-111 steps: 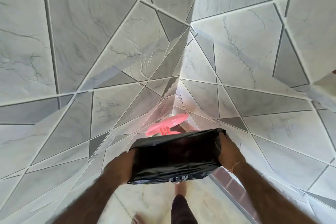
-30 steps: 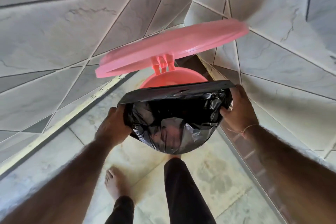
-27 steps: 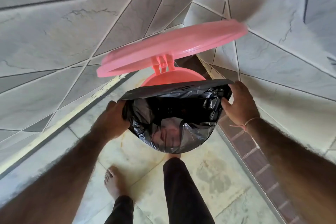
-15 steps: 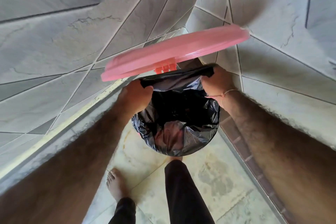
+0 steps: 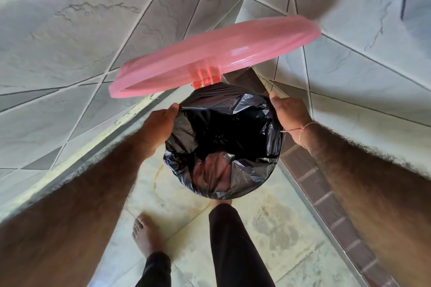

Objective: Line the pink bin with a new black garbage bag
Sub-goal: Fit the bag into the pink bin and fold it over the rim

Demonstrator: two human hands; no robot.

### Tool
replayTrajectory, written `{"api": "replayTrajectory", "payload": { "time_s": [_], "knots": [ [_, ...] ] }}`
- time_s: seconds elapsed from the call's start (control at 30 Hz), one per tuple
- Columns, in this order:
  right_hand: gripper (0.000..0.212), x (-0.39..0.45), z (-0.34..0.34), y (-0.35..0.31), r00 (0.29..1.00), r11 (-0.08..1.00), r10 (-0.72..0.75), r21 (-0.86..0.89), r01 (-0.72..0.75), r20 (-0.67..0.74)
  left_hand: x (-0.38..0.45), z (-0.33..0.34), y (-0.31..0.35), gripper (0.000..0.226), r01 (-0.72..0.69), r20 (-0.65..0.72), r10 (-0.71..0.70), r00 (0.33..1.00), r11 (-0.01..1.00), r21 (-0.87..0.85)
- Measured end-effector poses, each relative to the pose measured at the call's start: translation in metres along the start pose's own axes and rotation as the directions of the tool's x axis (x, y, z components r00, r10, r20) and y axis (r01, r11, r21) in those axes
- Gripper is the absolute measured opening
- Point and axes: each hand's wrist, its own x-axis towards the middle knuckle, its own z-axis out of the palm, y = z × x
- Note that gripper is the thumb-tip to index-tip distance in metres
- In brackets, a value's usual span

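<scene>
Our left hand (image 5: 158, 124) and right hand (image 5: 290, 113) each grip the crinkled, glossy black plastic garbage bag (image 5: 224, 144) stretched round over the bin mouth, under the raised pink plastic lid (image 5: 217, 58), on stained floor tiles (image 5: 275, 216) between grey marbled walls (image 5: 70, 30)

The round pink plastic bin (image 5: 197, 84) stands on the pale tiled floor (image 5: 268, 228) in the corner where two grey marbled tile walls (image 5: 70, 30) meet, its hinged round pink lid (image 5: 217, 53) raised behind and above the opening. The crinkled black plastic garbage bag (image 5: 224, 147) sits in the bin, its mouth spread over the rim. The left hand (image 5: 158, 123) is at the bag's left edge, the right hand (image 5: 290, 116) at its right edge. A bare foot (image 5: 147, 233) rests on the floor before the bin, left of a dark-trousered leg (image 5: 233, 247)
</scene>
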Motion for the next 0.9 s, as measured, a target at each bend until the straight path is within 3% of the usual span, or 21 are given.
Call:
{"api": "replayTrajectory", "payload": {
  "time_s": [0.17,0.3,0.43,0.57,0.67,0.73,0.83,0.9],
  "knots": [
    [0.069,-0.023,-0.003,0.035,0.958,0.958,0.245,0.118,-0.263,0.148,-0.007,-0.001,-0.011,0.055,-0.021,-0.089,0.025,0.996,0.999,0.039],
    [0.048,-0.052,0.001,0.063,0.911,0.806,0.28,0.442,-0.394,0.302,-0.018,-0.003,-0.038,0.055,-0.041,-0.15,0.04,0.988,0.999,-0.006],
    [0.082,-0.061,0.016,0.092,0.855,0.662,0.415,0.541,-0.518,0.311,-0.023,-0.002,-0.067,0.045,-0.013,-0.165,-0.004,0.986,0.995,-0.1],
    [0.061,-0.089,0.031,0.073,0.811,0.554,0.46,0.597,-0.58,0.362,-0.05,0.005,-0.069,0.044,-0.008,-0.21,-0.026,0.977,0.987,-0.163],
    [0.061,-0.109,0.046,0.071,0.773,0.47,0.486,0.624,-0.625,0.408,-0.068,0.009,-0.076,0.042,-0.03,-0.23,0.019,0.973,0.999,-0.043],
    [0.059,-0.125,0.049,0.067,0.747,0.437,0.505,0.618,-0.654,0.432,-0.076,0.006,-0.084,0.04,-0.025,-0.256,0.01,0.967,0.998,-0.056],
    [0.065,-0.148,0.05,0.065,0.732,0.495,0.554,0.55,-0.673,0.398,-0.081,-0.009,-0.093,0.017,-0.034,-0.286,-0.003,0.958,0.992,-0.124],
    [0.067,-0.159,0.045,0.058,0.802,0.692,0.567,0.42,-0.587,0.188,-0.086,-0.025,-0.084,0.018,-0.075,-0.329,0.027,0.944,0.988,-0.136]
  ]
}}
